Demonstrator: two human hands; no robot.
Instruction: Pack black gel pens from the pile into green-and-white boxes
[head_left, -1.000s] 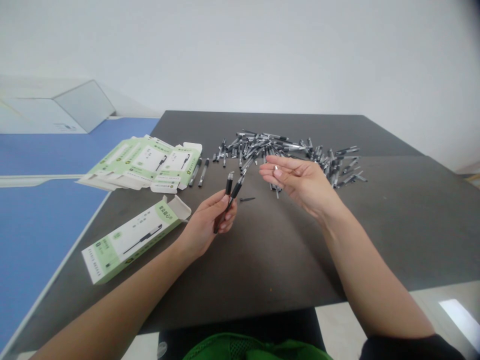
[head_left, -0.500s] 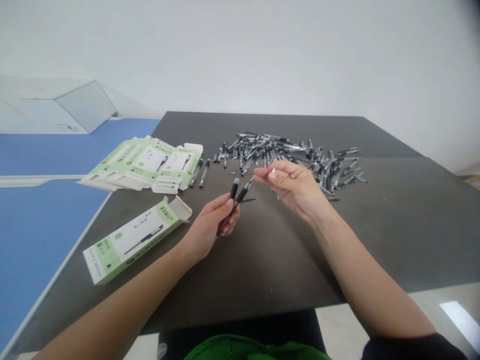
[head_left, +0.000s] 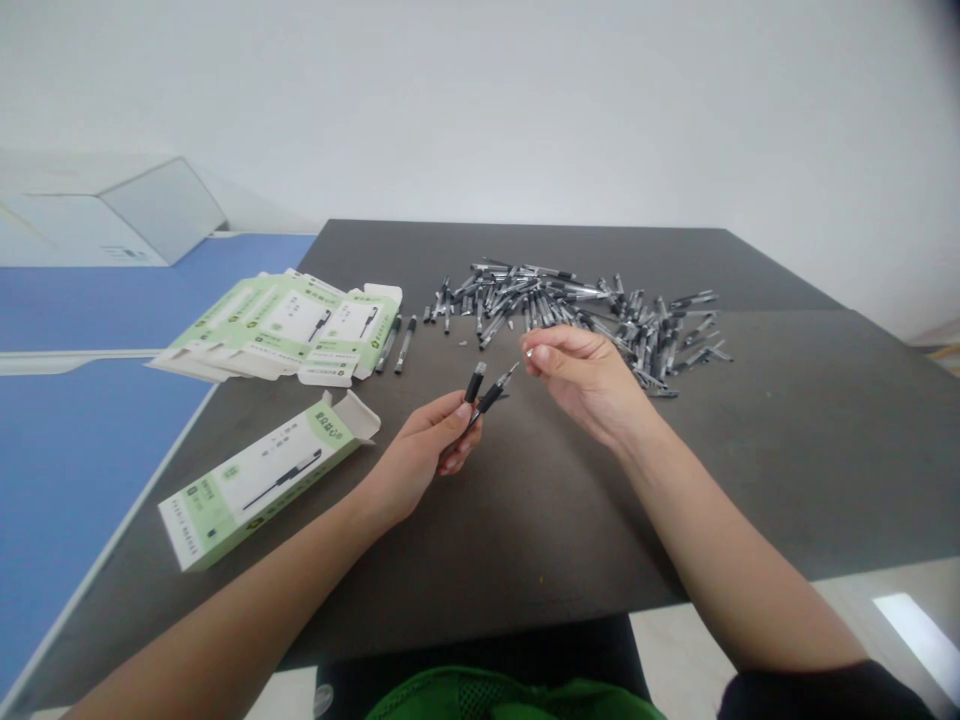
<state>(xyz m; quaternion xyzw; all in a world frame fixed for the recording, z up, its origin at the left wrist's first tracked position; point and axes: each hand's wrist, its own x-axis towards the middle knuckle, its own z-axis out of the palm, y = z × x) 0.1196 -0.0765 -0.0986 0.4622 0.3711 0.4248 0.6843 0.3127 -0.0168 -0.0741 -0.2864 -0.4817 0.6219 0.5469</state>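
2 black-and-clear pieces sit clamped in the left hand [head_left: 427, 438], fanned apart: the pointed pen [head_left: 490, 400], slim tip bare and angled up toward the right, and beside it a blunt-ended piece [head_left: 474, 384], perhaps another barrel. And look at the right hand [head_left: 592, 385], thumb and fingers pinched on 1 tiny shiny bit [head_left: 529, 352], just off that tip, the 2 hands near but not touching! Looks like fitting work, this step, small part to pen; the next move would seem to call for a steady left grip and straight alignment. Beyond, what a heap of pens [head_left: 514, 290], clear and black, tangled across the dark tabletop [head_left: 570, 540]! 2 separate pens [head_left: 405, 345] lie side by side, next to overlapping, flattened-looking cartons [head_left: 300, 318], while 1 green-and-white box [head_left: 262, 480] rests left of the left hand, end flaps spread.
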